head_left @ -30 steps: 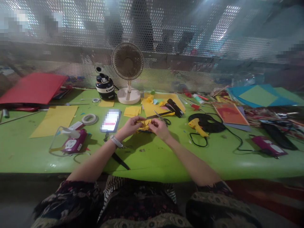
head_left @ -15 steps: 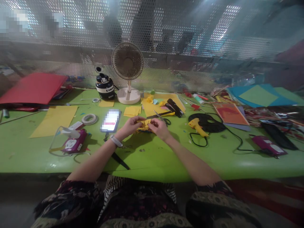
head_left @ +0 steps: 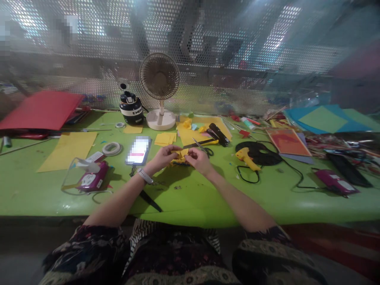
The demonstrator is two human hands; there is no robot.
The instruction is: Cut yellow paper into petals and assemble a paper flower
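Note:
Between my two hands is a yellow folded paper piece [head_left: 183, 153], with a bit of dark blue along its lower edge. My left hand [head_left: 162, 159], a pale watch band on its wrist, pinches the piece from the left. From the right, my right hand [head_left: 199, 160] grips it with thumb and fingertips. My fingers cover parts of the paper. Just beyond my right hand lie scissors [head_left: 208, 150] with dark handles. A small stack of yellow paper squares [head_left: 165, 138] rests behind my left hand.
A phone [head_left: 138, 150], a tape roll [head_left: 112, 149] and a purple power strip [head_left: 94, 177] lie left. A fan [head_left: 160, 119] and a dark bottle [head_left: 131, 110] stand behind. Rightward are a stapler [head_left: 219, 134], a yellow glue gun [head_left: 248, 159] with its cord, and coloured paper [head_left: 323, 118].

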